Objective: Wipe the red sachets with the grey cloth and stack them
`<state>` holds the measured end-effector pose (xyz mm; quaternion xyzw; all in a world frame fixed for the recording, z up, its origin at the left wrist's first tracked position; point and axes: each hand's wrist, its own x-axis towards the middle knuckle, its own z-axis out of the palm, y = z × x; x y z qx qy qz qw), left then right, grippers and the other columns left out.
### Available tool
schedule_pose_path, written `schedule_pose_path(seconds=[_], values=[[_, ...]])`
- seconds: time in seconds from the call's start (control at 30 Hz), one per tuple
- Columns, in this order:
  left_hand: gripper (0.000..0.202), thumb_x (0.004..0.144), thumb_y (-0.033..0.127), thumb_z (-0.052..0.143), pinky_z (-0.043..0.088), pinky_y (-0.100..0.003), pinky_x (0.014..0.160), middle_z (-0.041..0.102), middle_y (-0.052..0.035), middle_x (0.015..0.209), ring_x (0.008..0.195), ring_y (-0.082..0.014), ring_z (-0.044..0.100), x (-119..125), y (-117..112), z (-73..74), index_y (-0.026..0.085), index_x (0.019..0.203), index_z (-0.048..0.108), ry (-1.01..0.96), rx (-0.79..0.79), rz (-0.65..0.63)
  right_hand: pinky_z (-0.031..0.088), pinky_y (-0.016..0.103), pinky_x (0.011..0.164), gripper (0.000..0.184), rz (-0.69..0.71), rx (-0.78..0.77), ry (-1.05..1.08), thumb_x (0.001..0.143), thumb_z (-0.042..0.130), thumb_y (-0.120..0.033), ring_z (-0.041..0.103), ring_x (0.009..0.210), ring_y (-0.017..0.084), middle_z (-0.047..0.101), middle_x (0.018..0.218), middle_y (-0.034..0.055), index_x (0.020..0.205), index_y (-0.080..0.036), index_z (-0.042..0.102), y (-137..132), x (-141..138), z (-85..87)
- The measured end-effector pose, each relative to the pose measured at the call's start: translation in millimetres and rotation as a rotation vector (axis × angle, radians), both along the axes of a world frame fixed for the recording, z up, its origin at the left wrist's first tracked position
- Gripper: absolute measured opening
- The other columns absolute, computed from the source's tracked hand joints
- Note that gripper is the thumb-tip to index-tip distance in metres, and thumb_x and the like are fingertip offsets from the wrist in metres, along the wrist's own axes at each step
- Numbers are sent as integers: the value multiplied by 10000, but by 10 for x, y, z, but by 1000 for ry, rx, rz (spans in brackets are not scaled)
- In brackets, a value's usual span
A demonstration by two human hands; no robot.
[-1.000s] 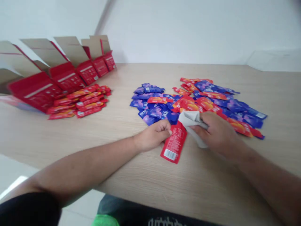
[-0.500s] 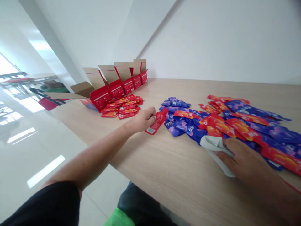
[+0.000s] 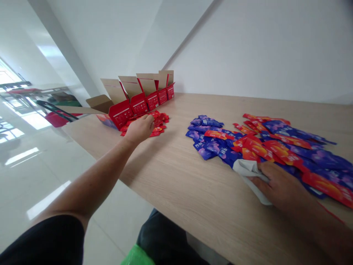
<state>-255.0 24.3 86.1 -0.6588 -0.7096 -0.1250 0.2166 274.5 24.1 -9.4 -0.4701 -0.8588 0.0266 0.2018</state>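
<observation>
Squareness is best kept on the red sachet stack (image 3: pixel 159 122) beneath the curled left hand (image 3: pixel 140 129), whose hold is hidden. The right hand (image 3: pixel 278 186) is laid flat on a grey cloth (image 3: pixel 246 168).

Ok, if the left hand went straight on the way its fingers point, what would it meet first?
The pile of red sachets: the left hand is over its near edge, touching or just above it; depth is unclear. Behind the pile stands the row of open red boxes.
</observation>
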Motion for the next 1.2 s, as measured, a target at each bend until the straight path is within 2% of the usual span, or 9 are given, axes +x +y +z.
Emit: schedule_pose_path(seconds=[0.23, 0.43, 0.6, 0.73, 0.83, 0.87, 0.97, 1.07, 1.2], values=[[285, 1036, 276, 477, 539, -461, 904, 693, -213, 1212, 1187, -390, 668, 166, 385, -44, 170, 1234, 653, 117, -65, -1, 503, 415, 765, 306, 9, -20, 27, 978, 500, -531, 668, 857, 303, 652, 931, 103, 906, -241, 567, -3, -21, 27], [292, 1047, 187, 486, 555, -455, 982, 698, -225, 1218, 1202, -342, 675, 504, 949, -181, 101, 1268, 657, 113, -140, -11, 519, 399, 758, 311, 46, -32, 28, 991, 507, -516, 669, 838, 285, 656, 922, 93, 915, -230, 602, -25, -47, 66], [416, 1011, 381, 675, 605, -488, 977, 660, -135, 1359, 1168, -268, 681, 764, 1382, -443, 160, 1362, 639, 65, -230, 11, 530, 387, 785, 265, 49, -38, 8, 1000, 541, -457, 682, 878, 275, 680, 964, 91, 955, -214, 637, -67, -65, 113], [424, 1009, 386, 678, 609, -487, 972, 658, -129, 1364, 1164, -264, 682, 743, 1524, -536, 167, 1370, 634, -14, -253, 74, 536, 367, 818, 244, 68, -16, 6, 1008, 546, -418, 683, 895, 262, 699, 982, 96, 988, -205, 663, -97, -101, 171], [416, 1012, 379, 672, 607, -487, 967, 658, -138, 1360, 1166, -273, 683, 678, 1530, -484, 163, 1366, 635, -74, -211, 109, 534, 357, 825, 219, 75, -4, -10, 1005, 550, -379, 678, 900, 260, 700, 972, 96, 998, -199, 674, -115, -136, 217], [384, 1022, 331, 632, 599, -499, 951, 648, -195, 1353, 1167, -313, 689, 682, 1522, -456, 129, 1349, 639, -89, -188, 100, 532, 353, 822, 211, 73, -4, -12, 1003, 552, -366, 678, 902, 259, 700, 976, 97, 1008, -196, 677, -122, -147, 231], [327, 1003, 279, 564, 567, -459, 959, 648, -240, 1313, 1176, -350, 693, 857, 1489, -387, 129, 1272, 675, -119, -156, -20, 530, 343, 824, 191, 74, -20, -6, 995, 566, -329, 680, 921, 255, 705, 1009, 98, 1055, -190, 683, -146, -177, 268], [321, 1017, 270, 486, 527, -376, 1041, 700, -164, 1284, 1202, -283, 681, 1263, 1461, -386, 172, 1227, 708, -120, -191, -283, 530, 339, 852, 182, 93, -45, 13, 992, 584, -303, 681, 948, 248, 705, 1039, 97, 1092, -190, 685, -170, -202, 295], [429, 1005, 190, 453, 462, -304, 1130, 730, -80, 1353, 1290, -208, 645, 1879, 1480, -454, 229, 1366, 681, -89, -302, -613, 534, 353, 895, 176, 97, -40, 25, 986, 603, -276, 684, 1000, 255, 710, 1080, 107, 1114, -186, 682, -180, -224, 306]])
